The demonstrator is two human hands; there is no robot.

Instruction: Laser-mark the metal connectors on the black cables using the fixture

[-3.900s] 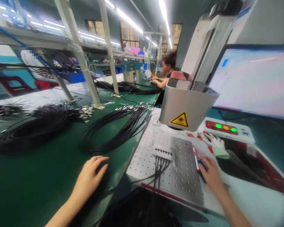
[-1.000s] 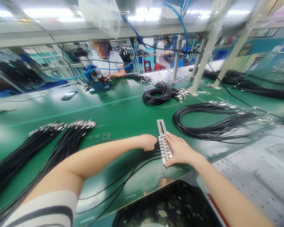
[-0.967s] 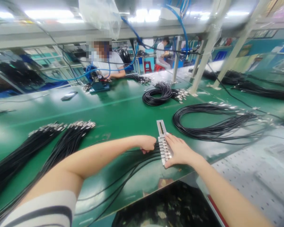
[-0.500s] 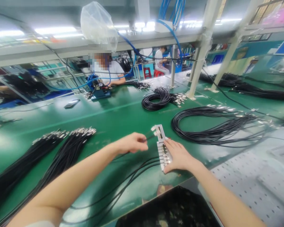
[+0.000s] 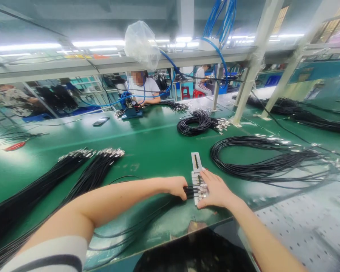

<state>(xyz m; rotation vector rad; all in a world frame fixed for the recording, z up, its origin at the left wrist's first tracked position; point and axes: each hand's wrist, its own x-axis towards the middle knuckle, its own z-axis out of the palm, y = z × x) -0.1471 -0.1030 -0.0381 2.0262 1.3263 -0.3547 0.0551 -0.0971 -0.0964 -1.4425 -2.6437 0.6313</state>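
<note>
On the green table a light-coloured slotted fixture (image 5: 195,178) lies in front of me, with several small metal connectors (image 5: 198,192) in its rows. My left hand (image 5: 177,186) is closed around the black cables (image 5: 189,191) just left of those connectors. From the right, my right hand (image 5: 217,189) spans the fixture's edge, fingers toward its upper end and thumb at its lower end, holding it against the table. Just beyond the fixture is a pale block (image 5: 196,161) with a dark slot, its slot unoccupied. The palm hides part of the fixture.
Cable bundles (image 5: 93,170) lie at left, and coiled cables (image 5: 229,155) at right. Farther back are another coil (image 5: 194,122), a phone (image 5: 101,121) and a blue machine (image 5: 131,107), with a person (image 5: 147,88) behind it. A perforated metal surface (image 5: 297,223) borders the right side.
My left hand has moved from a cable by the pale block down to the cables at the fixture's lower part. The connector at that block is gone from there. My right hand stays on the fixture.
</note>
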